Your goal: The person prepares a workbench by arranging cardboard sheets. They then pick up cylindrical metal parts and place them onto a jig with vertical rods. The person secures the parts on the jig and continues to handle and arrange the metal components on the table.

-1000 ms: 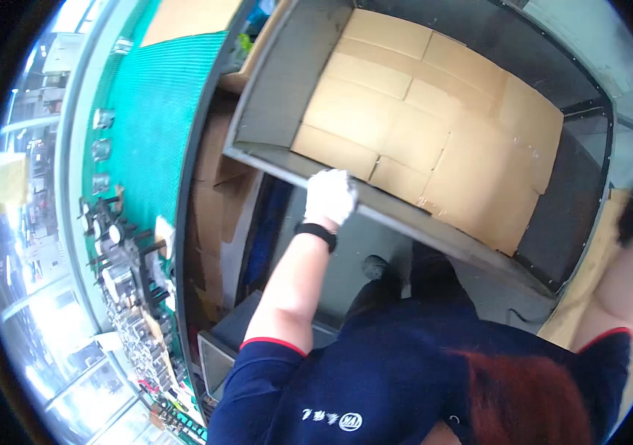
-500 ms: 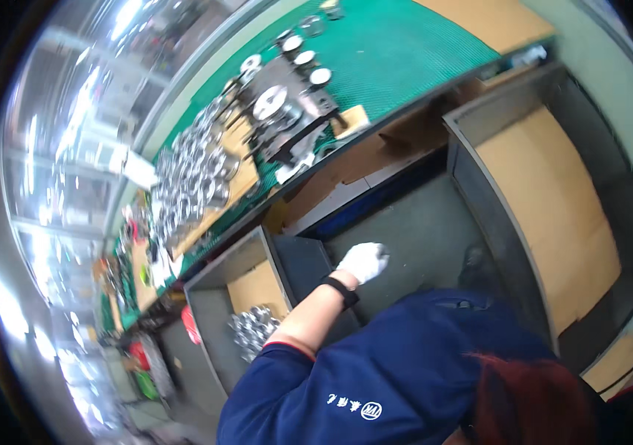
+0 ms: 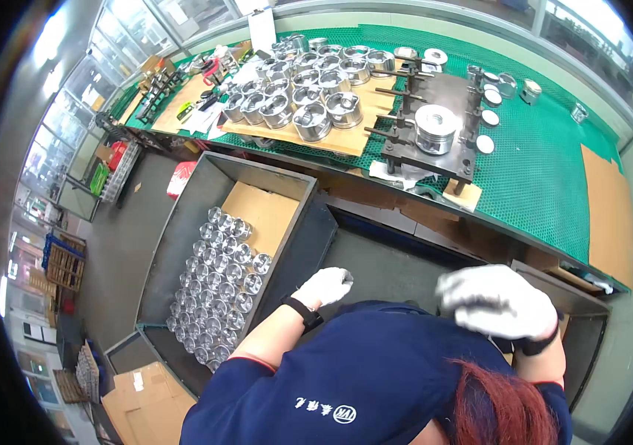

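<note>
My left hand (image 3: 329,286), in a white glove, hangs between the bench and my body, beside the left bin. Its fingers are curled closed and nothing shows in them. My right hand (image 3: 498,300), also gloved, is raised in front of the bench on the right. Motion smears its fingers, so I cannot make out their pose or anything held. On the bench, a shiny metal piston (image 3: 436,132) stands upright on a dark steel fixture plate (image 3: 456,100). Several more pistons (image 3: 311,121) stand in rows on a cardboard sheet (image 3: 357,141), left of the fixture.
A grey metal bin (image 3: 303,194) at my left holds rows of pistons (image 3: 220,278) and cardboard. Another bin (image 3: 591,348) sits at right, partly behind my right arm. Green matting (image 3: 531,170) covers the bench. Small round pieces (image 3: 490,119) line the fixture's right side.
My view has swung left and levelled, bringing the left bin's pistons into sight. My right hand has come into view; my left hand stays low and curled.
</note>
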A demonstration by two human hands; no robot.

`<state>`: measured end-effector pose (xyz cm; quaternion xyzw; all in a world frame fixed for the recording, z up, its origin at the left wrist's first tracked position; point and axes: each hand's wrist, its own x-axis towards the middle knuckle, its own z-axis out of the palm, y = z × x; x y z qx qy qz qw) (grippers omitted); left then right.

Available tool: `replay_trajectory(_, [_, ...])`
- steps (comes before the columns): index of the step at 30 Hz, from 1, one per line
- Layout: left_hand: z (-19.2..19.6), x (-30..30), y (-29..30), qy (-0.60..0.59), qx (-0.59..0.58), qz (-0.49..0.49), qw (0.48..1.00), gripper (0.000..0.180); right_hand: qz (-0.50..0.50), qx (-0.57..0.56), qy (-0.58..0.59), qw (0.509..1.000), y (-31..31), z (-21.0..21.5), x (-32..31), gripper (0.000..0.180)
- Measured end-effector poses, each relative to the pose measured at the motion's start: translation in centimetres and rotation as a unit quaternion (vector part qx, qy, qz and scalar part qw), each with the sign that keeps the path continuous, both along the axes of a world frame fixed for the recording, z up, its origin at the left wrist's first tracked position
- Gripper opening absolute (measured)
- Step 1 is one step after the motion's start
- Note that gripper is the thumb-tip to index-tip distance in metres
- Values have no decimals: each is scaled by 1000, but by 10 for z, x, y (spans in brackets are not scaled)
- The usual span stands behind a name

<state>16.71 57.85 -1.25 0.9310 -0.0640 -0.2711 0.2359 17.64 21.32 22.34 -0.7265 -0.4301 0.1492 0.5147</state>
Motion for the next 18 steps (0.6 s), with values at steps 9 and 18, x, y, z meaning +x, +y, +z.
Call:
replay_trajectory(9, [38, 91, -28, -149, -43, 2, 988, 33, -213, -68, 209, 952, -22, -170, 110, 40])
replay_trajectory(18, [122, 293, -106, -384, -162, -161, 895, 55, -405, 77, 286, 865, -17, -175, 190, 51])
